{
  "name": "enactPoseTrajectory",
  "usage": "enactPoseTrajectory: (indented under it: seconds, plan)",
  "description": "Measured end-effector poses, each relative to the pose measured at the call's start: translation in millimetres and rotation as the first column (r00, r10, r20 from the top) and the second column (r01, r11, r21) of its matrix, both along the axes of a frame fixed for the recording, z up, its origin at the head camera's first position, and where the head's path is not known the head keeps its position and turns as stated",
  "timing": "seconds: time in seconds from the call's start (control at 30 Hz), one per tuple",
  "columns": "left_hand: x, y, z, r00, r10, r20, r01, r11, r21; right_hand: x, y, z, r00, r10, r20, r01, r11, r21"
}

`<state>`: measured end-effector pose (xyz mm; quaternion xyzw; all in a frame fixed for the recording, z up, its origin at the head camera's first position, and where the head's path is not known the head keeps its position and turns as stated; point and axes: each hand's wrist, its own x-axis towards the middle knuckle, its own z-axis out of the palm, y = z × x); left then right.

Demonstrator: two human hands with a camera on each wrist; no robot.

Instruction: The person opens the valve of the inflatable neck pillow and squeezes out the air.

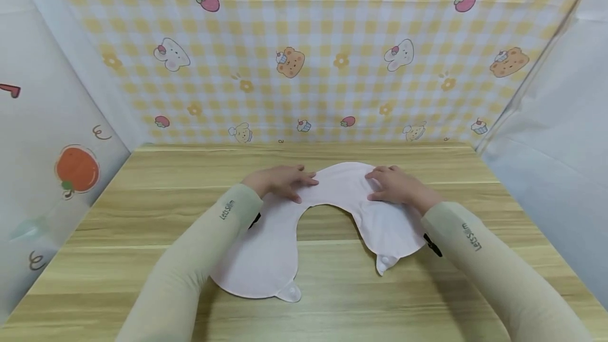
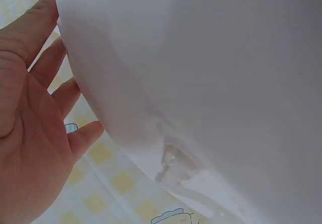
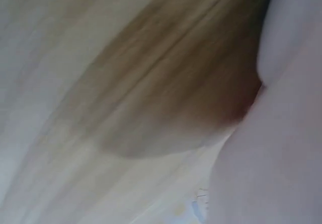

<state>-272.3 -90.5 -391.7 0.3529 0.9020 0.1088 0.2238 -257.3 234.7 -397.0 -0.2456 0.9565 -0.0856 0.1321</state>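
A pale pink U-shaped baby bib [image 1: 342,189] lies flat on the wooden table [image 1: 142,215], its two snap tabs pointing toward me. My left hand [image 1: 285,181] rests flat on the bib's left shoulder with fingers straight. On the right shoulder my right hand [image 1: 391,183] presses down the same way. In the left wrist view the left hand [image 2: 30,133] is spread beside the bib's cloth [image 2: 201,83], with a clear snap [image 2: 173,163] showing. The right wrist view is blurred, showing only the wood of the table [image 3: 166,83] and pale cloth [image 3: 282,148].
A yellow checked backdrop [image 1: 304,57] with cartoon prints stands behind the table. White panels close in the left side [image 1: 47,120] and right side [image 1: 560,120]. Bare wood lies around the bib on every side.
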Motion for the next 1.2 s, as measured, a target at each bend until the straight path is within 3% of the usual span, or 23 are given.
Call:
enactPoseTrajectory:
  seconds: [0.23,0.5,0.83,1.2]
  plan:
    - [1.8,1.6,3.6,0.999,0.019,0.036,-0.019,1.000,-0.022,-2.2,-10.5,3.8,0.997,0.073,0.002,-0.073,0.996,0.047]
    - [1.1,6.5,7.9,0.998,0.024,0.061,-0.021,0.999,-0.047,-3.8,-15.7,0.8,0.981,0.189,-0.033,-0.189,0.982,0.006]
    - [3.7,6.9,8.5,0.996,0.066,0.067,-0.061,0.996,-0.066,3.9,-30.0,0.7,0.987,0.158,0.012,-0.157,0.987,-0.030]
    - [4.0,7.7,10.3,0.995,0.068,0.067,-0.063,0.995,-0.074,6.9,-38.9,0.1,0.992,0.118,0.044,-0.117,0.993,-0.028]
